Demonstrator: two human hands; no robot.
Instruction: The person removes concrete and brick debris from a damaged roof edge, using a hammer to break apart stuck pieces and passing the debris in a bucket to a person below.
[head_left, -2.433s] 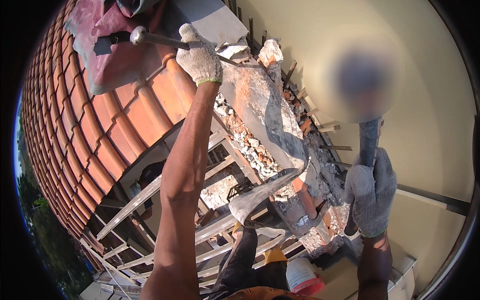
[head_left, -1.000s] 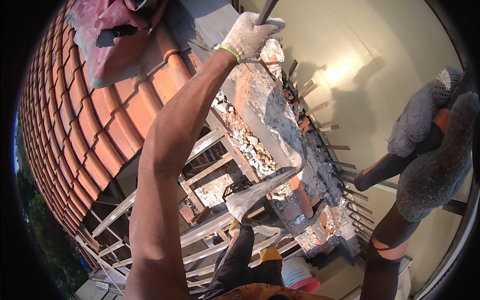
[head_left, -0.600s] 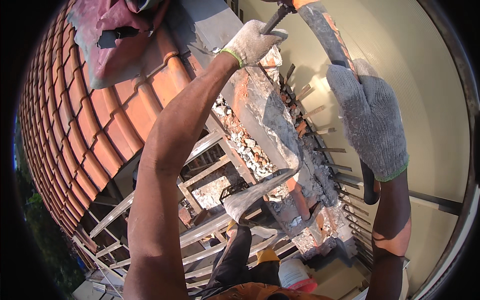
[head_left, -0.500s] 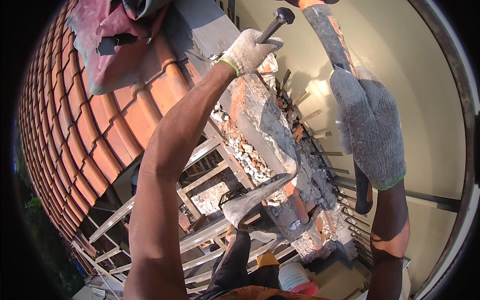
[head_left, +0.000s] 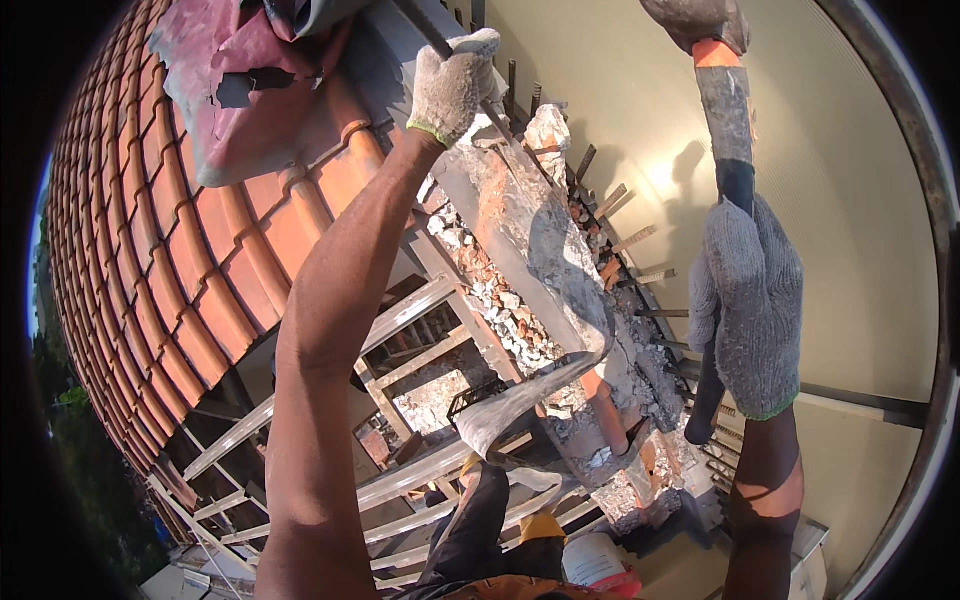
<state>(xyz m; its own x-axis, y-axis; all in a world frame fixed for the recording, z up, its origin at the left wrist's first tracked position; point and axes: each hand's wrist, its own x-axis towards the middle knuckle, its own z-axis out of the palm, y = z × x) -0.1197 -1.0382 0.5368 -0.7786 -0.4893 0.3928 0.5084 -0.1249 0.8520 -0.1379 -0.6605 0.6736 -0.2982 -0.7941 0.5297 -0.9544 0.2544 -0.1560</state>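
Observation:
My left hand [head_left: 455, 88], in a pale knit glove with a green cuff, is wrapped round a dark steel chisel [head_left: 424, 26]. The chisel slants from the top edge down toward the upper end of a broken concrete beam [head_left: 560, 250]; its top is out of view and I cannot tell whether its tip touches. My right hand [head_left: 750, 305], in a dusty grey knit glove, grips a hammer by its dark, taped handle [head_left: 727, 130]. The hammer head [head_left: 700, 18] is raised at the top right, to the right of the chisel.
Orange roof tiles [head_left: 210, 240] slope away on the left, with a torn red sheet [head_left: 250, 110] over them. Rebar ends [head_left: 632, 238] stick out along the beam beside a cream panel [head_left: 850, 200]. Brick rubble [head_left: 505, 300], metal framing [head_left: 415, 480] and a white bucket [head_left: 592, 560] lie below.
My left hand has moved up and left with the chisel, whose top has left the picture. The hammer has shifted right and its head shows more fully; my right hand is slightly lower.

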